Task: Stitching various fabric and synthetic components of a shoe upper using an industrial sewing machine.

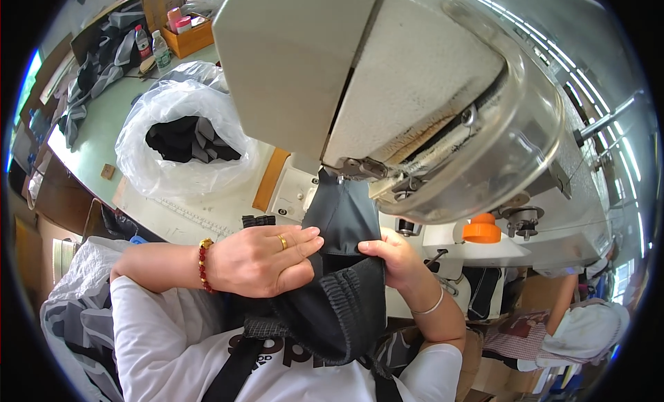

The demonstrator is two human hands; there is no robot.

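A smooth black fabric piece lies beneath the needle area of a large pale sewing machine. Its nearer part, with a gathered ribbed band, hangs over my lap. My left hand bears on the left side of the fabric; two fingers stretch out, the index finger is bent, and the thumb is hidden. At the right edge my right hand grips the cloth, its thumb on top and its fingers underneath. The machine head hides the far end of the fabric.
A clear plastic bag of dark and grey cloth stands left of the machine. Farther back are two bottles and a wooden box. An orange knob juts out at right. Another person's arm shows at far right.
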